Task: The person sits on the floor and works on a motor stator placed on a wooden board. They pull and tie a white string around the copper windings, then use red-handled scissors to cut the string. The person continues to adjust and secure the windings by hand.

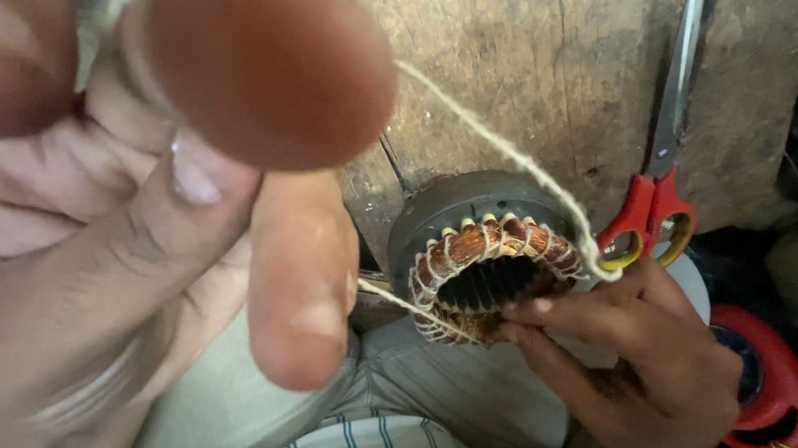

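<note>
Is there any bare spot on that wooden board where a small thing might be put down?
The wooden board looks bare between the string and the scissors. Lower down it is crowded: the stator with the right hand on it, the red round object at the right edge, and the left hand filling the left.

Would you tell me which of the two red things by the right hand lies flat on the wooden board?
The red-handled scissors, blades up the wooden board. The red round object sits lower, off the board, beside the right hand.

Our left hand (166, 208), blurred and close, pulls a pale string (507, 152) taut. At four o'clock our right hand (638, 348) steadies a copper-wound motor coil (490, 258). Red-handled scissors (656, 190) lie at two o'clock, seemingly on wood.
</note>
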